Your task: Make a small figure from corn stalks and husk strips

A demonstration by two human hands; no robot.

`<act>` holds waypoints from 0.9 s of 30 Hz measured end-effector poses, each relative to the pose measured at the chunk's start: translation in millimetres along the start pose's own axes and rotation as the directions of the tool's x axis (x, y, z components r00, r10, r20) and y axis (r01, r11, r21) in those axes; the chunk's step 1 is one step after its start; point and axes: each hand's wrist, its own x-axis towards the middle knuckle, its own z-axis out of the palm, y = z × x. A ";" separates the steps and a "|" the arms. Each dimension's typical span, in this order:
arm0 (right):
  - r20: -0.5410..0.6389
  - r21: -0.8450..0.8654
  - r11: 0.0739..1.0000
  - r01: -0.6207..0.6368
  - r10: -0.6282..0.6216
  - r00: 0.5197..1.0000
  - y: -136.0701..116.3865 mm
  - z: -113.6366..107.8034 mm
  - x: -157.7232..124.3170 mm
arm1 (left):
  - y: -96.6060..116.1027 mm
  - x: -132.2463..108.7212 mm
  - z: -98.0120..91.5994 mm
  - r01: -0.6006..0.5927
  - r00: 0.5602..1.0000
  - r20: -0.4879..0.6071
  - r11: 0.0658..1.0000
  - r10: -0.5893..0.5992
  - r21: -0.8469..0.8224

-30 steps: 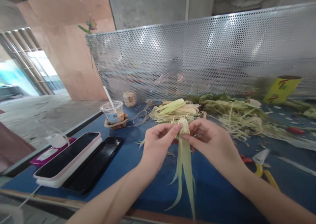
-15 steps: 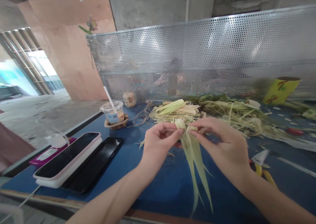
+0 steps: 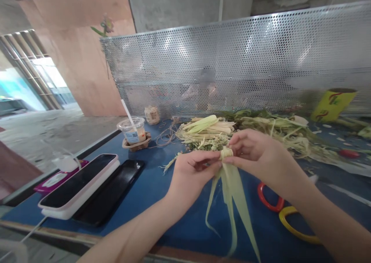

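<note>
A bundle of pale green corn husk [image 3: 232, 181] is pinched between my two hands above the blue table, its long strips hanging down toward the front edge. My left hand [image 3: 195, 166] grips the folded top from the left, thumb and fingers closed on it. On the other side, my right hand [image 3: 252, 151] presses the same top with thumb and fingertips. Behind them lies a pile of cut husks [image 3: 205, 127] with dried flower-like bits [image 3: 207, 144] in front. Scissors with one red and one yellow handle [image 3: 271, 199] lie under my right forearm, partly hidden.
To the left are a phone [image 3: 79, 181], a black tray [image 3: 111, 193] and a drink cup [image 3: 132, 131] in a cardboard holder. Twine [image 3: 168, 134] lies behind. More husks [image 3: 278, 127] and a yellow tube [image 3: 333, 104] fill the right back, before a perforated metal screen [image 3: 185, 69].
Both hands have come together at the husk's top and shifted slightly right. The two separate husk ends are now gathered into one folded knob. The scissors' handles have come into view.
</note>
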 end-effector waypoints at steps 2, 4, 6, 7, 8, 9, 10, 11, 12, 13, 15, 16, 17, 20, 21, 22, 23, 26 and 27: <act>0.027 0.011 1.000 0.001 -0.001 1.000 0.5 0.2 -0.1 | 0.6 0.1 0.6 0.009 1.000 0.002 1.000 -0.009 -0.030; 0.047 0.023 1.000 -0.020 0.019 0.999 -1.0 0.2 -0.1 | 1.6 -0.1 1.5 0.016 1.000 0.014 0.997 -0.015 -0.070; 0.046 0.016 0.999 -0.040 0.039 0.998 -3.8 -0.3 -0.2 | 2.2 -1.0 2.3 0.018 0.999 0.038 0.993 -0.014 -0.117; 0.031 0.006 0.999 -0.040 0.040 0.999 -5.0 -0.7 -0.4 | 2.2 -1.6 2.7 0.025 0.998 0.062 0.989 -0.016 -0.147; 0.009 -0.006 0.999 -0.032 0.032 0.999 -6.0 -1.0 -0.8 | 2.1 -2.3 3.0 0.034 0.996 0.092 0.983 -0.018 -0.180; -0.017 -0.008 1.000 -0.013 0.013 1.000 -6.6 -1.3 -1.2 | 1.8 -2.9 3.2 0.045 0.992 0.123 0.976 -0.019 -0.212; -0.041 0.001 1.000 0.009 -0.009 0.999 -6.8 -1.3 -1.8 | 1.4 -3.5 3.5 0.056 0.989 0.149 0.969 -0.020 -0.239; -0.055 0.016 1.000 0.027 -0.026 0.998 -6.6 -1.1 -2.5 | 1.0 -3.9 3.6 0.064 0.986 0.163 0.964 -0.022 -0.257; -0.062 0.032 0.999 0.039 -0.037 0.997 -6.2 -0.8 -3.3 | 0.8 -4.1 3.8 0.068 0.986 0.165 0.962 -0.024 -0.266; -0.063 0.046 0.998 0.046 -0.043 0.997 -5.9 -0.2 -4.2 | 0.8 -4.1 3.9 0.069 0.987 0.156 0.961 -0.027 -0.269; -0.071 0.060 0.997 0.048 -0.044 0.997 -5.7 0.8 -6.3 | 1.5 -4.0 4.1 0.070 0.991 0.131 0.960 -0.036 -0.270; -0.083 0.064 0.997 0.046 -0.041 0.996 -6.1 1.1 -7.3 | 2.3 -3.9 4.2 0.071 0.991 0.126 0.959 -0.038 -0.275; -0.095 0.071 0.996 0.045 -0.038 0.995 -7.1 1.3 -8.2 | 3.4 -4.1 4.3 0.073 0.991 0.129 0.956 -0.037 -0.284; -0.108 0.092 0.995 0.036 -0.026 0.994 -12.0 0.8 -11.0 | 8.0 -5.8 4.2 0.082 0.984 0.177 0.945 -0.027 -0.315; -0.100 0.087 0.995 0.038 -0.029 0.995 -14.0 0.6 -11.9 | 9.5 -6.6 3.9 0.079 0.981 0.193 0.943 -0.016 -0.324; -0.093 0.077 0.996 0.044 -0.037 0.995 -16.0 0.5 -13.0 | 10.9 -7.6 3.5 0.066 0.980 0.200 0.943 0.001 -0.327; -0.091 0.067 0.996 0.055 -0.048 0.995 -17.9 0.7 -14.2 | 12.0 -8.5 2.9 0.042 0.980 0.196 0.946 0.022 -0.321; -0.093 0.073 0.994 0.087 -0.080 0.992 -22.0 1.4 -17.5 | 13.5 -10.4 0.2 -0.066 0.982 0.151 0.956 0.113 -0.287; -0.090 0.081 0.993 0.088 -0.080 0.993 -22.6 1.3 -18.2 | 13.6 -10.8 -0.8 -0.098 0.980 0.139 0.956 0.141 -0.277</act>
